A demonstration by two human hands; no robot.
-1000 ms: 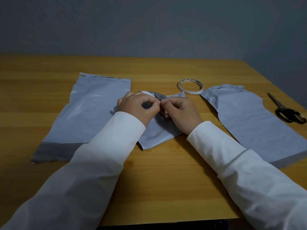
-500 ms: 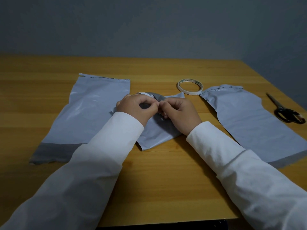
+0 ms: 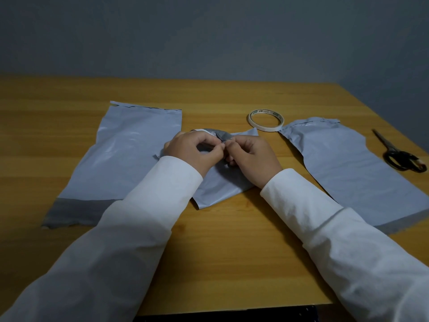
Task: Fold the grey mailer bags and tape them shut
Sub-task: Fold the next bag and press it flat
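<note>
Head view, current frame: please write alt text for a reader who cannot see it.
Both hands, left hand and right hand, pinch the folded middle mailer bag on a wooden table. Flat mailer bags lie left and right; a tape roll and scissors lie beyond.

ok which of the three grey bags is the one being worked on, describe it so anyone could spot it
On the wooden table, three grey bags lie in a row. It is the middle bag, just nearer than the tape roll. Unlike its flat neighbours, it is small, folded, and pinched by the left hand and right hand.
</note>
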